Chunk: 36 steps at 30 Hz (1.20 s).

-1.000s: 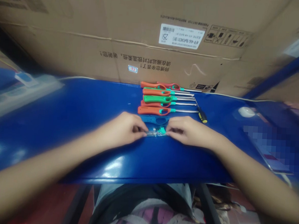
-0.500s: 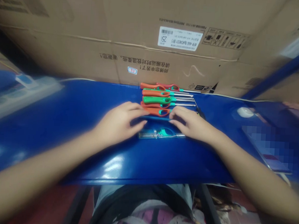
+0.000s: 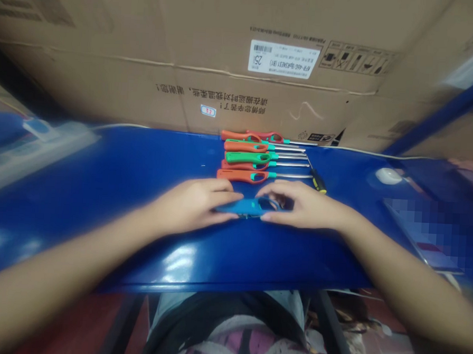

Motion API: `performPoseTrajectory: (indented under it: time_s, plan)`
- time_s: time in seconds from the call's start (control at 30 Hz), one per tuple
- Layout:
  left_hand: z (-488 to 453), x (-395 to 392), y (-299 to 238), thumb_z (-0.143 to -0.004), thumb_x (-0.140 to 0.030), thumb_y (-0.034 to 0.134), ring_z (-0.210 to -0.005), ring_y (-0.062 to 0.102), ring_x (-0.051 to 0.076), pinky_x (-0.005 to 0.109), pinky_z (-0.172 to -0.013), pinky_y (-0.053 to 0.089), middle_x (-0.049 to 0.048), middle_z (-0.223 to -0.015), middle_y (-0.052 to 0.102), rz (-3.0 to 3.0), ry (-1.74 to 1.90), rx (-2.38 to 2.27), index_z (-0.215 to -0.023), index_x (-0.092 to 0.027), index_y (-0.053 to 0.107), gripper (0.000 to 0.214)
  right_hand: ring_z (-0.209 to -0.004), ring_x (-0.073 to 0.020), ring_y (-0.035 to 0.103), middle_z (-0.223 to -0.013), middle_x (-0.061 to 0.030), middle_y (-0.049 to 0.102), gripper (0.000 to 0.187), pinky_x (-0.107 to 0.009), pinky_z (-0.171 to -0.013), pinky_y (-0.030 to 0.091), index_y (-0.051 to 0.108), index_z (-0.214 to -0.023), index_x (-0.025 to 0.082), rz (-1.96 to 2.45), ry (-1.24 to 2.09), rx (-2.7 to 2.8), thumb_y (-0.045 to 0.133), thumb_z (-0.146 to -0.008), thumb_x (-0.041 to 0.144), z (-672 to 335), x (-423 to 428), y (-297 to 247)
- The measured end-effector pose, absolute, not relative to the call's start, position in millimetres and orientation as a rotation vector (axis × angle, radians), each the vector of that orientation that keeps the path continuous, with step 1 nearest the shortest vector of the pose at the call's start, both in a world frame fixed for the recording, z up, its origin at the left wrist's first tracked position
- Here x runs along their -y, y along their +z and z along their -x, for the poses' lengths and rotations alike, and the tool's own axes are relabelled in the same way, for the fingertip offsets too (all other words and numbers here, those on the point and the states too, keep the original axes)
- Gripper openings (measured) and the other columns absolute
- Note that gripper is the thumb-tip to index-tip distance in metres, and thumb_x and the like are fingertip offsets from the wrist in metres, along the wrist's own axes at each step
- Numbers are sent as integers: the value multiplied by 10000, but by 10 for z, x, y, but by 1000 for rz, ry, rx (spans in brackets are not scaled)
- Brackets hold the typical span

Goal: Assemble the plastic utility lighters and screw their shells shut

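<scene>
My left hand (image 3: 195,204) pinches the left end of a blue long-nosed lighter casing (image 3: 245,205) between fingers and thumb. The fingers of my right hand (image 3: 310,206) close on its right end, around the trigger loop. The casing lies level, over where the clear lighter insert was; only a sliver of that insert shows beneath it. Just beyond my hands several long-nosed lighters lie in a stack of rows, their metal rods pointing right: an orange lighter (image 3: 236,175) is nearest, with a green lighter (image 3: 245,157) behind it.
A screwdriver (image 3: 319,182) with a black and yellow handle lies by the rod tips. To the right are a white rounded object (image 3: 387,176) and a pixelated flat device (image 3: 424,234). A power strip (image 3: 43,151) sits left; a cardboard sheet (image 3: 211,49) stands behind the blue table (image 3: 156,268).
Both hands have drawn back towards me from beside the nearest orange lighter, bringing the blue casing over the clear insert. The orange lighter and screwdriver now show fully.
</scene>
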<state>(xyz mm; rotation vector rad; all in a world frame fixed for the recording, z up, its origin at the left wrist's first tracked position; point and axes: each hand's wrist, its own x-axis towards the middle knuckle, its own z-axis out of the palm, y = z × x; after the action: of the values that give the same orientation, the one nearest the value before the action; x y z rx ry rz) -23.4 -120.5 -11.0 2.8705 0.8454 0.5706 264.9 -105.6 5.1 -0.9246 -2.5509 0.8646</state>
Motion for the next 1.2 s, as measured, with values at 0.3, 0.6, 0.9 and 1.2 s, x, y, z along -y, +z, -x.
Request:
performPoseTrajectory:
  time_s: [0.3, 0.6, 0.9, 1.2]
  plan:
    - [210, 1205, -136, -968, -456, 580, -996, 702, 232, 319, -841, 562, 95, -1132, 722, -2950, 464, -848, -1228, -178, 698, 398, -1089, -248, 603, -1164, -112, 651, 346, -395, -957, 496, 677, -1214, 202, 731, 420, 2723, 660, -920, 382, -2654, 1004, -54]
    - [213, 1202, -115, -968, -428, 565, -978, 695, 225, 312, -833, 543, 74, -1109, 720, -2949, 324, -878, -1198, -210, 706, 347, -1096, -258, 608, -1168, -116, 645, 357, -406, -942, 526, 677, -1232, 196, 794, 359, 2800, 641, -928, 379, -2651, 1016, -75]
    - [211, 1226, -78, -939, -424, 607, -961, 700, 214, 292, -798, 537, 57, -1099, 732, -2911, 334, -920, -1160, -235, 728, 315, -1061, -257, 621, -1147, -120, 655, 343, -410, -913, 546, 694, -1200, 191, 766, 344, 2797, 651, -921, 387, -2648, 1056, -36]
    - [184, 1239, -98, -935, -426, 635, -913, 695, 208, 277, -736, 512, 45, -1016, 728, -2958, 304, -942, -1131, -235, 729, 290, -1079, -267, 642, -1187, -125, 651, 378, -412, -916, 555, 693, -1223, 176, 864, 341, 2820, 673, -912, 390, -2634, 1087, -34]
